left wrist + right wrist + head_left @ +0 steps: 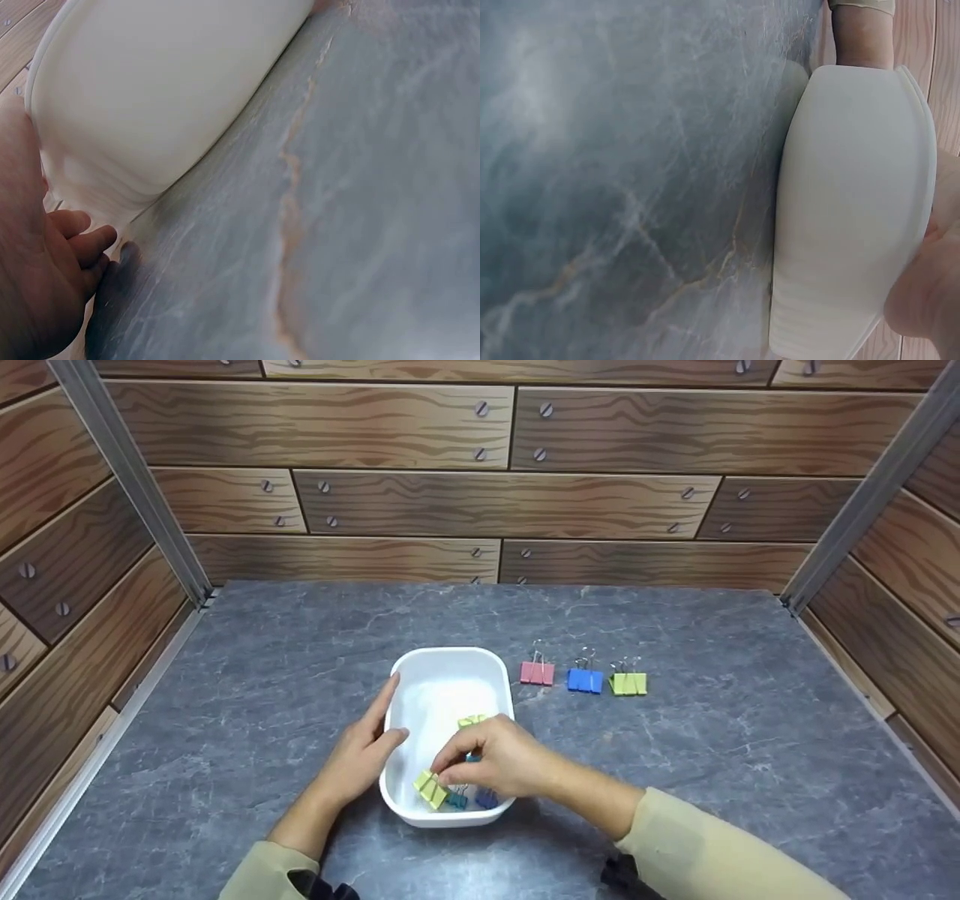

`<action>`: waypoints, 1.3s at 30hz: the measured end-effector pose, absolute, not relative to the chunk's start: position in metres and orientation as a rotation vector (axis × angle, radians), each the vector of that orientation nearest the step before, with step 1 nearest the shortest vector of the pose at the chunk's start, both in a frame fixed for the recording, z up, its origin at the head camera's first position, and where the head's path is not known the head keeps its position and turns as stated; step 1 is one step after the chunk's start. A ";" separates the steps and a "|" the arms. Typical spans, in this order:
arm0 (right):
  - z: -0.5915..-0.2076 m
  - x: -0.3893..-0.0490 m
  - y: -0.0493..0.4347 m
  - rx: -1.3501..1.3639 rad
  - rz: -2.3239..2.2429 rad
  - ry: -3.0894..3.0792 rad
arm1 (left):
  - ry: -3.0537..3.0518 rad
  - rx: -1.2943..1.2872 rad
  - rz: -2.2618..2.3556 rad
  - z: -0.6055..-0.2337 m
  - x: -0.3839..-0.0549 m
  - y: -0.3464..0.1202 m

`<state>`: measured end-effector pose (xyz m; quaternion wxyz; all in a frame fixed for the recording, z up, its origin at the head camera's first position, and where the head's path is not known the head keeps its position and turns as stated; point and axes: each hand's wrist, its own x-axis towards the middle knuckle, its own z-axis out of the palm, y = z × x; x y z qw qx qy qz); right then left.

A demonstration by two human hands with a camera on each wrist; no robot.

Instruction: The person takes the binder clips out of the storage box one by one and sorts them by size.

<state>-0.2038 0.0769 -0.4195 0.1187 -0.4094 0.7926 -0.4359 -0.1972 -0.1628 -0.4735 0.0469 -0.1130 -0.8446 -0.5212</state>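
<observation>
On the grey marbled tabletop [300, 645], seen from the head view, a white tub [431, 690] sits between the person's two hands. The right hand [495, 757] reaches over the tub's right wall, thumb and fingers pinching a yellow-green binder clip [430, 790] at their tips. That clip tilts at the near left corner inside the tub; whether it touches the bottom I cannot tell. Just beside it lies a teal clip [457, 799], then a dark blue clip [486, 798] nearer the right wall. Another yellow-green clip [471, 721] shows beyond the right hand's knuckles, and a bit of blue-green peeks out beneath the palm, mostly hidden. The left hand [356, 754] is at the tub's left side, thumb over the rim, index finger straight, the two spread wide. To the right of the tub, a pink clip [537, 673], a blue clip [585, 680] and a third yellow-green clip [630, 684] stand in a row, apart from one another. From the left wrist, I see the tub's outer wall, with the lower fingers loosely bent near it. From the right wrist, the outer wall hides the right fingertips and everything inside.
</observation>
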 end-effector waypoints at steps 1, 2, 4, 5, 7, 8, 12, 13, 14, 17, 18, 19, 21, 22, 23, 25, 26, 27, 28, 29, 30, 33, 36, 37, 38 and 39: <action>-0.419 -0.204 0.077 -1.182 -1.299 2.317 | -2.575 -0.346 -1.591 -0.474 -0.197 -0.163; -0.419 -0.203 0.077 -1.172 -1.318 2.318 | -2.574 -0.345 -1.592 -0.474 -0.198 -0.163; -0.418 -0.203 0.078 -1.151 -1.362 2.315 | -2.574 -0.342 -1.594 -0.474 -0.198 -0.163; -0.417 -0.203 0.079 -1.139 -1.384 2.314 | -2.577 -0.338 -1.595 -0.474 -0.198 -0.163; -0.411 -0.200 0.079 -1.097 -1.416 2.320 | -2.580 -0.333 -1.597 -0.474 -0.198 -0.163; -0.406 -0.198 0.079 -1.084 -1.434 2.319 | -2.583 -0.330 -1.597 -0.474 -0.198 -0.163; -0.386 -0.189 0.082 -1.024 -1.517 2.302 | -2.585 -0.336 -1.595 -0.474 -0.198 -0.162; -0.380 -0.188 0.084 -1.021 -1.541 2.291 | -2.585 -0.337 -1.595 -0.474 -0.197 -0.162; -0.377 -0.188 0.086 -1.017 -1.564 2.282 | -2.585 -0.336 -1.597 -0.474 -0.197 -0.163; -0.367 -0.193 0.093 -0.979 -1.612 2.286 | -2.581 -0.325 -1.609 -0.474 -0.197 -0.162; -0.364 -0.196 0.097 -0.977 -1.632 2.286 | -2.578 -0.322 -1.619 -0.473 -0.197 -0.162; -0.362 -0.200 0.100 -0.961 -1.652 2.285 | -2.577 -0.317 -1.624 -0.473 -0.197 -0.162; -0.360 -0.209 0.109 -0.947 -1.693 2.290 | -2.579 -0.310 -1.632 -0.473 -0.197 -0.162; -0.360 -0.213 0.114 -0.944 -1.712 2.293 | -2.579 -0.307 -1.635 -0.473 -0.197 -0.162; -0.360 -0.218 0.120 -0.942 -1.731 2.300 | -2.581 -0.306 -1.637 -0.473 -0.197 -0.162; -0.358 -0.226 0.130 -0.929 -1.752 2.318 | -2.586 -0.302 -1.637 -0.473 -0.197 -0.162; -0.356 -0.229 0.135 -0.925 -1.757 2.333 | -2.588 -0.300 -1.638 -0.473 -0.197 -0.162; -0.355 -0.232 0.140 -0.916 -1.764 2.346 | -2.590 -0.299 -1.640 -0.473 -0.197 -0.162; -0.355 -0.235 0.145 -0.907 -1.769 2.361 | -2.594 -0.297 -1.640 -0.473 -0.197 -0.162; -0.354 -0.238 0.150 -0.900 -1.776 2.373 | -2.597 -0.296 -1.637 -0.473 -0.197 -0.162; -0.354 -0.241 0.154 -0.891 -1.777 2.390 | -2.601 -0.294 -1.631 -0.472 -0.197 -0.162; -0.356 -0.250 0.167 -0.853 -1.770 2.442 | -2.616 -0.285 -1.614 -0.472 -0.197 -0.161; -0.362 -0.257 0.178 -0.796 -1.744 2.486 | -2.625 -0.282 -1.606 -0.472 -0.197 -0.161; -0.364 -0.259 0.181 -0.780 -1.739 2.494 | -2.626 -0.283 -1.608 -0.473 -0.197 -0.161; -0.366 -0.261 0.184 -0.756 -1.733 2.505 | -2.623 -0.285 -1.616 -0.473 -0.197 -0.161; -0.368 -0.263 0.187 -0.742 -1.731 2.512 | -2.621 -0.288 -1.623 -0.473 -0.197 -0.161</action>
